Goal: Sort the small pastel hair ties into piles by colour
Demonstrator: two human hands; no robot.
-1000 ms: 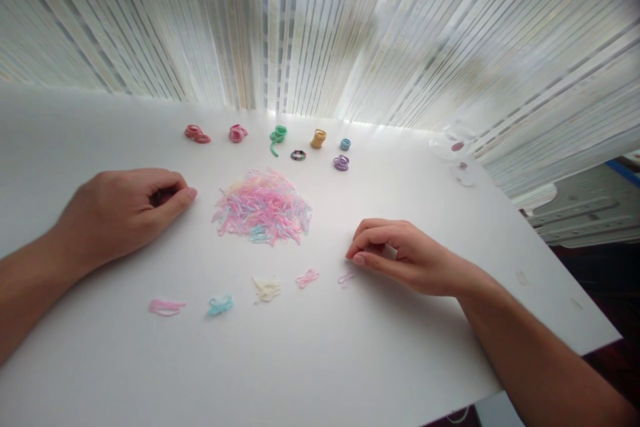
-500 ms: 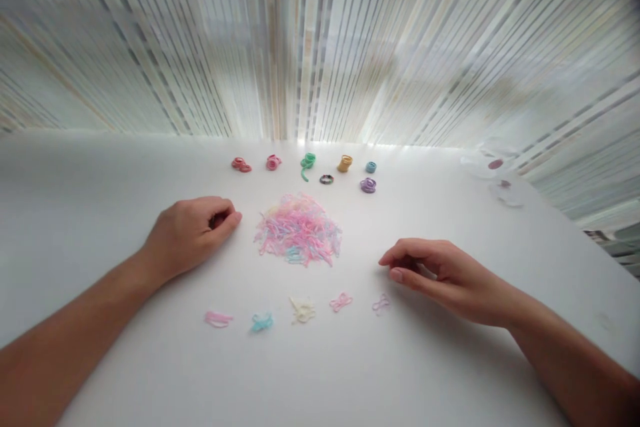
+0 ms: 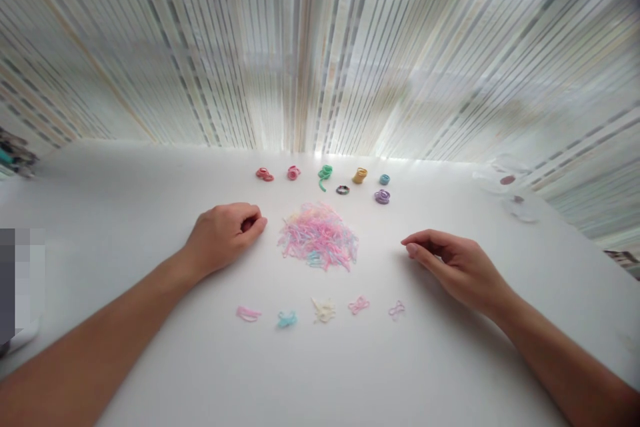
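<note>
While both hands rest apart on the white desk (image 3: 300,380), a mixed pile of small pastel bands (image 3: 320,237) lies between them, loose and mostly pink; the left hand (image 3: 223,237) is just beside it, its grip curled closed with thumb against forefinger and nothing seen inside; the right hand (image 3: 460,270) is farther from the pile, its grip narrow, thumb and forefinger slightly parted with nothing visible between them.

As for progress, five small single-colour groups lie in a row nearer the person: a bright pink group (image 3: 248,313), a light blue group (image 3: 287,319), a cream group (image 3: 324,310), a pale pink group (image 3: 359,306) and a lilac group (image 3: 397,309); each holds few bands, so by my judgement the sorting has barely begun, most bands being unsorted in the pile; larger coloured coils (image 3: 325,174) and a dark patterned ring (image 3: 343,190) sit near the striped curtain (image 3: 200,47).

No brand, label or writing can be read; the clear pieces (image 3: 523,208) at the far right are perhaps plastic, too faint to be sure.
</note>
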